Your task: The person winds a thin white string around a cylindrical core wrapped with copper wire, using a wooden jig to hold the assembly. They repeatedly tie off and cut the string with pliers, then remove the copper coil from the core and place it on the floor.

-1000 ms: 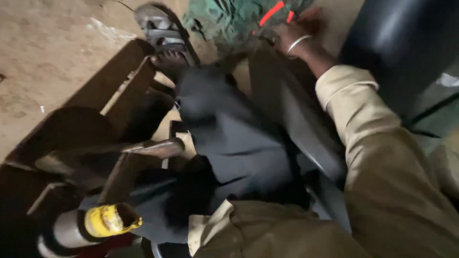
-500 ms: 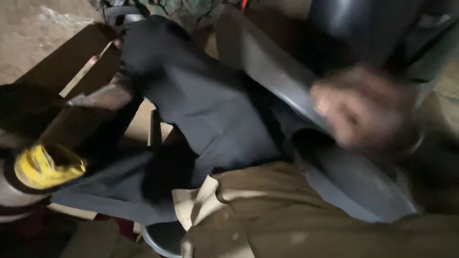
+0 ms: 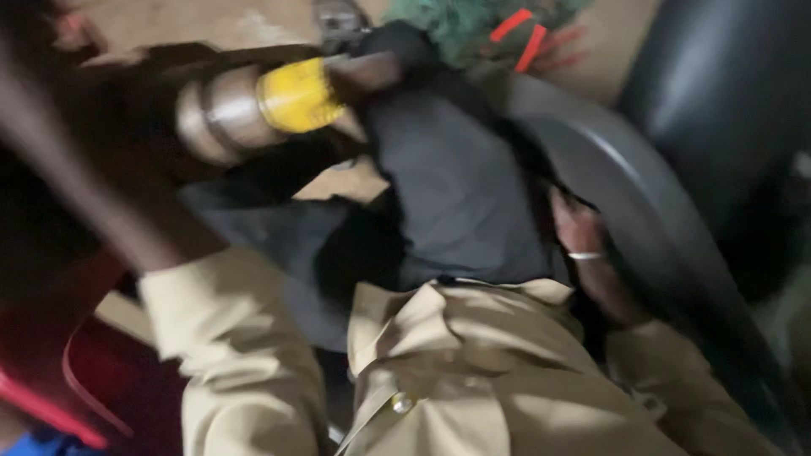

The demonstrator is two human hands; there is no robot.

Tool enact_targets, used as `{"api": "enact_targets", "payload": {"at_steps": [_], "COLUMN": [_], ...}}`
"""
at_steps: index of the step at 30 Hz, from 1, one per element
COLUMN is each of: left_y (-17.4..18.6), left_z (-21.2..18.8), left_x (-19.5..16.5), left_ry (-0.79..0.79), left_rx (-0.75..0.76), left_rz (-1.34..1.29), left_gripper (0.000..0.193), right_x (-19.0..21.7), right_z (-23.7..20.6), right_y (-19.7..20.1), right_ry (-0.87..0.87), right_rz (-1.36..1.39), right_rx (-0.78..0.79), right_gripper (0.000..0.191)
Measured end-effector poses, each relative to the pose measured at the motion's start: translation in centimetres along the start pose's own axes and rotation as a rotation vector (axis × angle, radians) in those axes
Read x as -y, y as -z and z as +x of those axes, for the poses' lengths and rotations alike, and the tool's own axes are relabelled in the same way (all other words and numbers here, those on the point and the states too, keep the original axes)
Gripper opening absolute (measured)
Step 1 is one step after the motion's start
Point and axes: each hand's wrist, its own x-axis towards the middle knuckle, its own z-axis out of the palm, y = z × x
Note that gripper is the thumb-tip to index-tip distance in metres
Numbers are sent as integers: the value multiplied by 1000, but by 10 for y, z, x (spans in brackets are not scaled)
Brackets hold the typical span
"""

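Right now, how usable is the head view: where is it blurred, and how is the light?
Head view: dim, warm light; the left arm smears with motion blur at the left edge; the yellow-banded metal cylinder is soft but readable; the right hand sits in shadow against the dark curved panel; the tan shirt is sharpest.

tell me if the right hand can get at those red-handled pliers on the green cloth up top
Probably not without moving first. The right hand is tucked down beside the curved black tyre, close to the body, while the red-handled pliers lie on the green cloth beyond the raised knee in dark trousers.
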Motion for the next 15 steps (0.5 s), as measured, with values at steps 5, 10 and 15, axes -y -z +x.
{"api": "enact_targets", "payload": {"at_steps": [5,10,15], "left_y": [46,20,-15], "left_z": [2,3,16], "left_x": [-6,-2,-12], "left_ry": [18,37,54], "left_rx": [-69,-118,-157], "left_rz": [-78,-135,-198], "left_gripper": [29,29,30], "right_x": [24,74,111], "right_z": [-3,40,113], "right_y": [59,177,229], "right_ry": [-107,-50,-85], "right_rz": [175,454,1680], "right_rx": [-69,-190,8], "right_gripper": [27,24,35]}}
